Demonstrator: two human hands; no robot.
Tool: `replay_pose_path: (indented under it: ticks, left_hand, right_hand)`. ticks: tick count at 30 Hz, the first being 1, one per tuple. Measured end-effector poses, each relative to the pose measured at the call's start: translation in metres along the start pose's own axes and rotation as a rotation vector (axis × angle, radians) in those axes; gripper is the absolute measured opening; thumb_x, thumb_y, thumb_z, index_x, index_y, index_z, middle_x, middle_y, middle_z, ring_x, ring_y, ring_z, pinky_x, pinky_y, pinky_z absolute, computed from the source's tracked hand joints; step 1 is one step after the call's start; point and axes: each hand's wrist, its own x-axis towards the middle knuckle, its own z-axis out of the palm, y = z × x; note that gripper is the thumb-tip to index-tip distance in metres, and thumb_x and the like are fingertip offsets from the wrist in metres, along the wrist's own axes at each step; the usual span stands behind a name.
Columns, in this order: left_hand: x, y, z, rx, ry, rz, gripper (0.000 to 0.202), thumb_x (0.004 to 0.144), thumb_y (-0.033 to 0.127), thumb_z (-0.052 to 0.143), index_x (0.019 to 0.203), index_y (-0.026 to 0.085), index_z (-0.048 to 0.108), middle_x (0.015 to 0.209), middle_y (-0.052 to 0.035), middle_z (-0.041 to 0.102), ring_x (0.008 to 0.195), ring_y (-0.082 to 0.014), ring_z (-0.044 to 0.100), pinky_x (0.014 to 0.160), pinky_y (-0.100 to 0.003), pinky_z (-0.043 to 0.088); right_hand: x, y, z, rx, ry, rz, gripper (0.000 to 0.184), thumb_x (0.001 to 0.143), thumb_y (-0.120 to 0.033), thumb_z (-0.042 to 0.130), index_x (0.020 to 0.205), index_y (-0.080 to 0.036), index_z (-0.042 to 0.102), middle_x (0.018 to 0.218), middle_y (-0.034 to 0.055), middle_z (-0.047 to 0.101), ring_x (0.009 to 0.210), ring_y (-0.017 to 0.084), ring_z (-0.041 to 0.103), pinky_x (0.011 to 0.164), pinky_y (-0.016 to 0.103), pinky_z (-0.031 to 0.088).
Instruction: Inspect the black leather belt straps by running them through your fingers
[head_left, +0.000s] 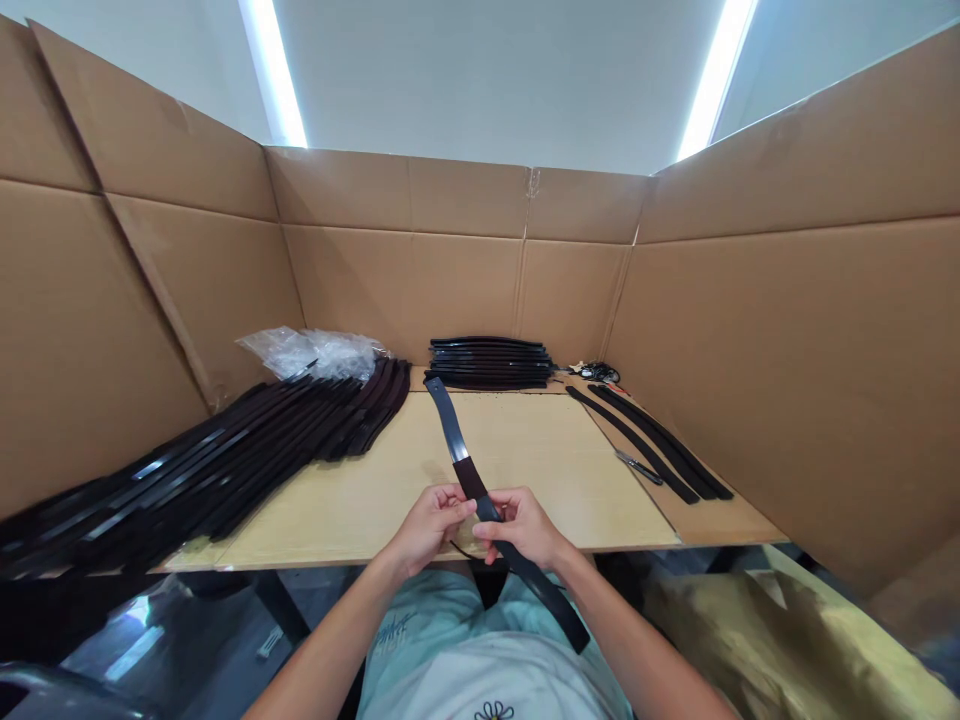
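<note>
A long black strap (454,430) runs from the back of the table towards me and down past the front edge over my lap. My left hand (430,522) pinches it near its middle, at the table's front edge. Close beside it, my right hand (523,526) is wrapped round the same strap, fingers closed. The two hands almost touch.
A large pile of black straps (225,462) covers the left of the wooden table (570,480), with a clear plastic bag (315,352) behind it. A neat stack of straps (490,363) sits at the back. Two straps (652,440) and scissors (639,466) lie right. Cardboard walls (787,350) enclose the table.
</note>
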Motion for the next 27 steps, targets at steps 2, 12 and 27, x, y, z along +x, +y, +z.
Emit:
replay_pose_path:
  ticks: [2, 12, 27]
  left_hand:
    - [0.000, 0.001, 0.002, 0.004, 0.017, 0.011, 0.040, 0.058, 0.043, 0.079, 0.057, 0.014, 0.051, 0.039, 0.0105, 0.032, 0.037, -0.0024, 0.018, 0.039, -0.019, 0.009]
    - [-0.004, 0.003, 0.009, 0.078, 0.075, 0.058, 0.041, 0.060, 0.045, 0.075, 0.055, 0.017, 0.046, 0.040, 0.0109, 0.031, 0.038, -0.0037, 0.017, 0.041, -0.022, 0.007]
    - [0.000, -0.002, 0.010, 0.070, 0.150, 0.083, 0.043, 0.061, 0.049, 0.074, 0.057, 0.018, 0.044, 0.043, 0.0109, 0.030, 0.039, -0.0041, 0.017, 0.040, -0.021, 0.008]
  right_hand:
    - [0.001, 0.003, -0.002, -0.003, 0.006, -0.002, 0.036, 0.066, -0.038, 0.076, 0.087, -0.011, 0.067, 0.051, -0.0050, 0.057, 0.041, 0.007, 0.050, 0.039, 0.018, 0.046]
    - [0.003, 0.006, 0.003, 0.046, 0.189, 0.096, 0.051, 0.073, -0.061, 0.059, 0.062, -0.011, 0.061, 0.049, 0.0019, 0.060, 0.033, 0.007, 0.049, 0.030, 0.016, 0.035]
    - [0.005, 0.009, 0.007, 0.036, 0.238, 0.060, 0.052, 0.075, -0.060, 0.056, 0.059, -0.012, 0.063, 0.047, 0.0016, 0.058, 0.035, 0.008, 0.049, 0.034, 0.018, 0.037]
